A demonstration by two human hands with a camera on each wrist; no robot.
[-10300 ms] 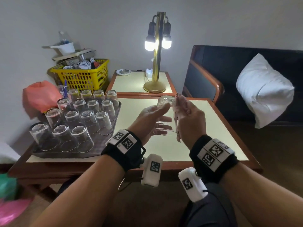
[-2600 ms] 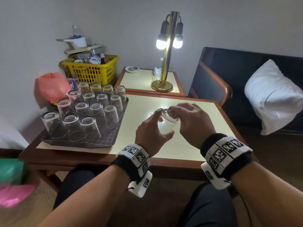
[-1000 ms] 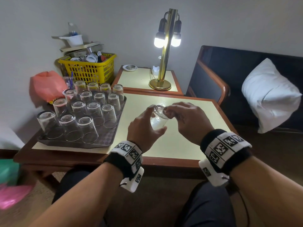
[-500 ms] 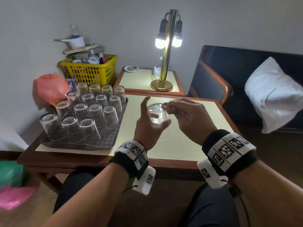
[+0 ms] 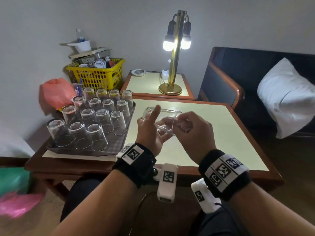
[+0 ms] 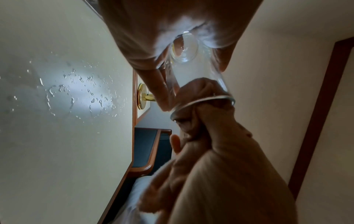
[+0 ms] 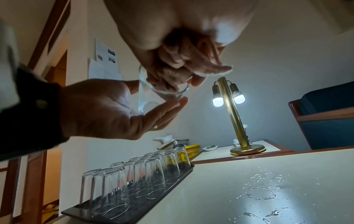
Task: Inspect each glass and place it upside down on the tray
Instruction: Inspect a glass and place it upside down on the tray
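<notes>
From the head view, the clear, tapered drinking glass lies sideways in mid-air right of the dark rectangular tray, cradled loosely on the left hand, fingers mostly straight. In the left wrist view the right hand has curled fingers hooked inside the rim. The right wrist view shows water droplets on the table: wet glass could slip
</notes>
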